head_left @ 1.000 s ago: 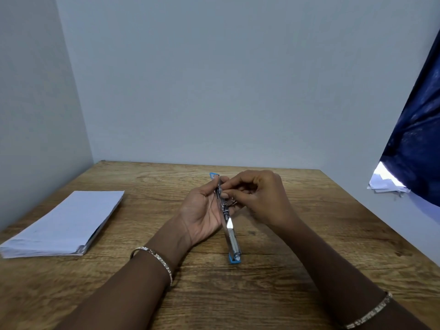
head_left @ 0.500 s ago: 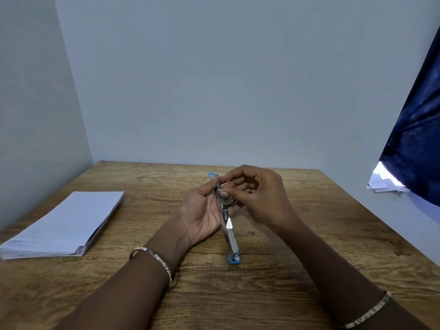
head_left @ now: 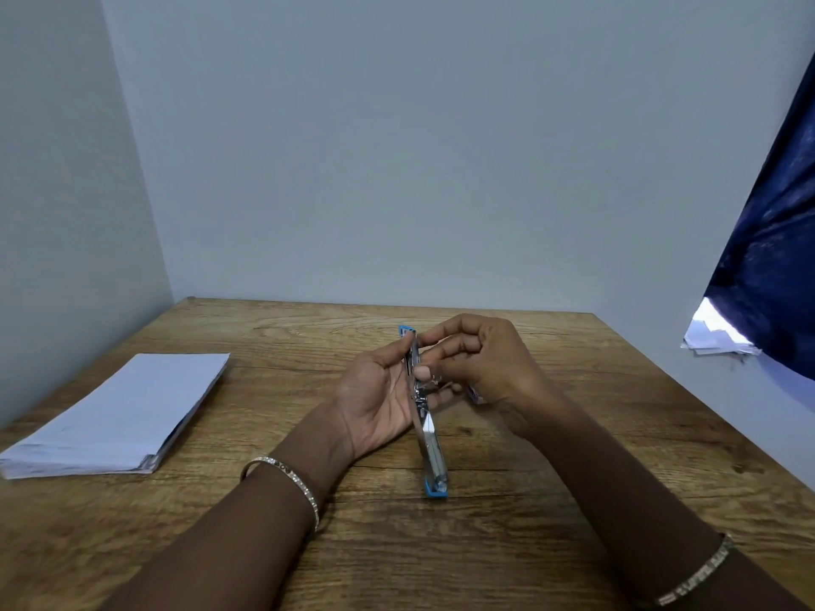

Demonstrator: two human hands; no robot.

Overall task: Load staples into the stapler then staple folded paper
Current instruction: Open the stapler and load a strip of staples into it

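Note:
A blue and chrome stapler (head_left: 430, 447) is swung fully open into one long line above the middle of the wooden table (head_left: 485, 544). My left hand (head_left: 379, 399) cradles it from the left, palm up, thumb on the hinge. My right hand (head_left: 480, 363) reaches in from the right with fingertips pinched at the far half of the stapler; whether staples are between them cannot be made out. A small blue-white object (head_left: 472, 393) peeks out below my right hand. A stack of white folded paper (head_left: 123, 416) lies at the left of the table.
Pale walls close off the table's far and left sides. On the right hangs a dark blue cloth (head_left: 776, 240), with some white papers (head_left: 719, 337) below it, beyond the table's edge.
My right fingers have shifted slightly along the far half of the stapler and spread a little. The stapler and my left hand stay nearly where they were.

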